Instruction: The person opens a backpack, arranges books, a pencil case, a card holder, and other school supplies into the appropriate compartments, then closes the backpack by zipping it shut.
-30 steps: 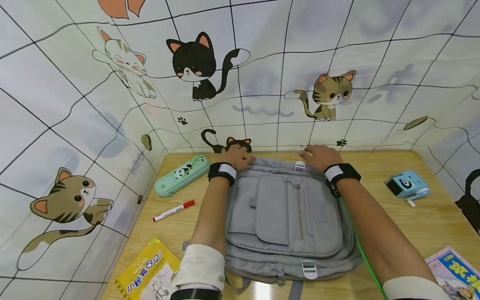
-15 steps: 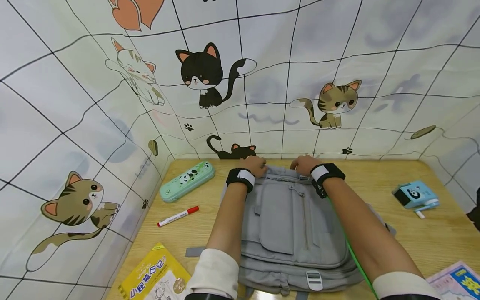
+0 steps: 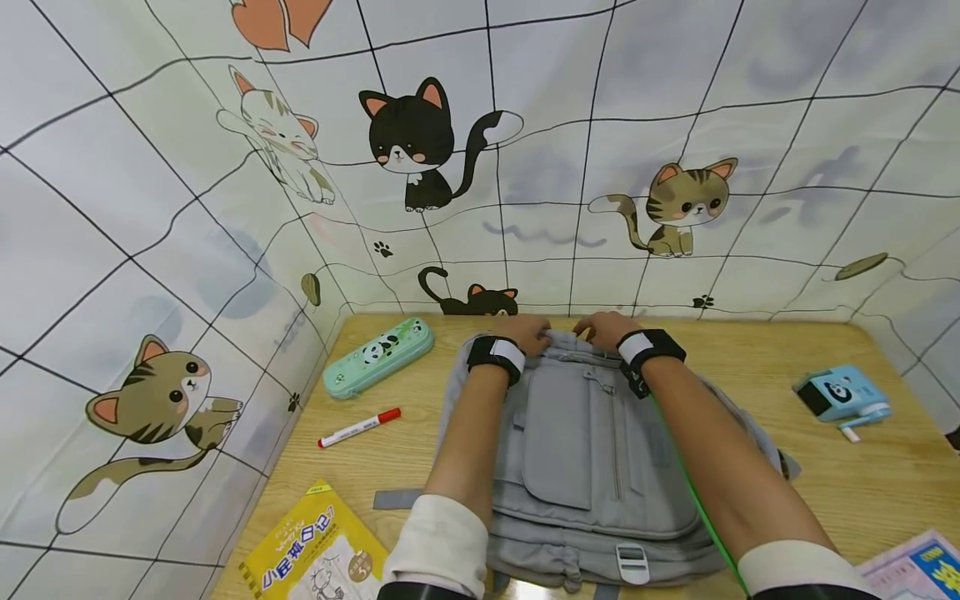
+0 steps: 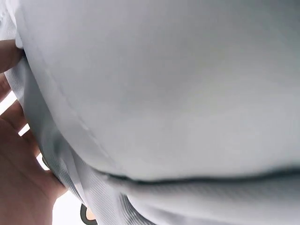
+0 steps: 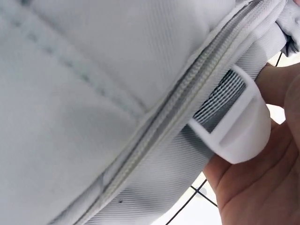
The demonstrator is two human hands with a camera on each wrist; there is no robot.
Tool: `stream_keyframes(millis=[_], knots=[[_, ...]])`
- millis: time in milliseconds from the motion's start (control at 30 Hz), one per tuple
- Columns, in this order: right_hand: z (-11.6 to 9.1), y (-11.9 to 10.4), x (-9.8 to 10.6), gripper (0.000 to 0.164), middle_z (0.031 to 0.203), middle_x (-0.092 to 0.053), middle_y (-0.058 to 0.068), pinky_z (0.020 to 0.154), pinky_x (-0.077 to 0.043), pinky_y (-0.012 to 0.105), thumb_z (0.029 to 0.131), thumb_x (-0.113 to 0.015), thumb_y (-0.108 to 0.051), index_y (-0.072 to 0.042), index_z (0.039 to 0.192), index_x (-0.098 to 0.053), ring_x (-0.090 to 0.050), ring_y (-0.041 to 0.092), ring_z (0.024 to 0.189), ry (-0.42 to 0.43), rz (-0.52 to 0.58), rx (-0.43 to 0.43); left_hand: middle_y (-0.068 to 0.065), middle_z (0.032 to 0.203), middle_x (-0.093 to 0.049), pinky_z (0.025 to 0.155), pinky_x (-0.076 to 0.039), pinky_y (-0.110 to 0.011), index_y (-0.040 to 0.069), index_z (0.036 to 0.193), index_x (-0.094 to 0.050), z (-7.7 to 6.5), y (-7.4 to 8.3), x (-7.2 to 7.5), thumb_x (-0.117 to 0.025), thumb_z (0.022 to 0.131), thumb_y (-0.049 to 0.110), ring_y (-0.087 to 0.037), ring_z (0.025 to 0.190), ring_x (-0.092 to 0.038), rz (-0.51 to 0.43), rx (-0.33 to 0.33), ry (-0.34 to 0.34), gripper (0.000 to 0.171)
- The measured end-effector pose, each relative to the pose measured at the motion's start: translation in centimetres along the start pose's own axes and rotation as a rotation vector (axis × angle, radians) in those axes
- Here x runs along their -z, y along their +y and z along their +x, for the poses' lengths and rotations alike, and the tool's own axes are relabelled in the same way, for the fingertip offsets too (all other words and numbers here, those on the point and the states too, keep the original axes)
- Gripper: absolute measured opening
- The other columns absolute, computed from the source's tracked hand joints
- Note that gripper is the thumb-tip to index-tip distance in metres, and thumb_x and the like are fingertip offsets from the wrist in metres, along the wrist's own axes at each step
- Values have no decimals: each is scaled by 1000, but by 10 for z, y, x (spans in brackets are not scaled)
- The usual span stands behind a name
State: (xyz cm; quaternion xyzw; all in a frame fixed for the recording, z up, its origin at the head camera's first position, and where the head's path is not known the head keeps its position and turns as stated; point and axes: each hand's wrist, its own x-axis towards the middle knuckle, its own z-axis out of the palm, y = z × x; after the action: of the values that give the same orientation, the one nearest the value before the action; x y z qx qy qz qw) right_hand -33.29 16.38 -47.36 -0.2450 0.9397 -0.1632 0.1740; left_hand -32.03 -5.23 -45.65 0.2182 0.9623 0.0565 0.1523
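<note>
Gripping a grey backpack (image 3: 558, 442), laid pocket side up on a wooden table (image 3: 735, 346), toward five o'clock from the middle of the head view. Busy at the bag's far edge: left hand (image 3: 525, 333) at eleven o'clock, fingers bent over and apparently pinching the cloth rim; right hand (image 3: 606, 327) at twelve, thumb and finger seemingly pinching the same rim, with fingers just behind a white buckle (image 5: 251, 133) in the right wrist view. Impossible to see every fingertip there. Probably at the step of taking hold of the bag's top, perhaps to lift or open it; no clear sight of the main opening. Next, most likely, to firm up both pinches, then draw the rim up or apart evenly, without snagging on the buckle. Farther out from the bag: a green pencil case (image 3: 378, 357) at ten o'clock, a red-capped marker (image 3: 360, 427) at nine, a yellow book (image 3: 315, 546) between eight and nine, a blue pencil sharpener (image 3: 843, 393) between two and three, and a pink-and-blue book (image 3: 911, 575), partly cut off, between three and four.
</note>
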Motion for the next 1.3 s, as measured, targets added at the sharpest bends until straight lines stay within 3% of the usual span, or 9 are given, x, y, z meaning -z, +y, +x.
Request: stream_keyframes(millis=[233, 433, 700, 933, 1100, 1300], knots=[[-1, -2, -1, 27, 119, -77, 23, 91, -61, 49, 101, -62, 2, -1, 124, -75, -74, 40, 110, 28, -75, 42, 6, 134, -74, 101, -55, -42, 28, 140, -69, 7, 3, -7, -61, 108, 45, -15, 113, -72, 30, -29, 59, 38], [-3, 2, -4, 18, 115, -76, 20, 90, -59, 52, 101, -64, -1, -7, 113, -77, -72, 38, 106, 68, -79, 42, 9, 134, -74, 97, -55, -39, 31, 141, -69, 13, 2, -12, -59, 107, 50, -14, 110, -72, 65, -25, 59, 40], [1, 14, -7, 15, 112, -73, 17, 91, -56, 55, 100, -65, -3, -10, 104, -77, -69, 36, 102, 86, -48, 150, 8, 117, -76, 90, -49, -39, 29, 122, -75, 12, 0, -11, -58, 105, 52, -13, 95, -68, 56, -5, 42, 33], [0, 17, -5, 9, 101, -76, 6, 83, -56, 47, 97, -67, -12, -17, 90, -69, -69, 24, 90, 111, 16, 143, 2, 99, -72, 83, -45, -37, 25, 107, -74, 11, -3, -11, -58, 105, 51, -14, 83, -63, 68, -7, 56, 31], [-3, 9, 1, 5, 99, -74, 11, 75, -53, 42, 97, -65, -9, -12, 97, -68, -68, 24, 84, 57, 58, 102, 2, 101, -72, 84, -44, -37, 24, 107, -73, 11, -5, -13, -56, 107, 48, -14, 84, -62, 68, -16, 53, 29], [-2, 5, 3, 18, 108, -75, 16, 85, -59, 49, 99, -60, -2, -8, 109, -74, -72, 32, 96, 20, 14, 84, 1, 104, -74, 89, -46, -41, 23, 111, -74, 11, -6, -13, -58, 108, 45, -15, 86, -64, 60, -35, 61, 28]])
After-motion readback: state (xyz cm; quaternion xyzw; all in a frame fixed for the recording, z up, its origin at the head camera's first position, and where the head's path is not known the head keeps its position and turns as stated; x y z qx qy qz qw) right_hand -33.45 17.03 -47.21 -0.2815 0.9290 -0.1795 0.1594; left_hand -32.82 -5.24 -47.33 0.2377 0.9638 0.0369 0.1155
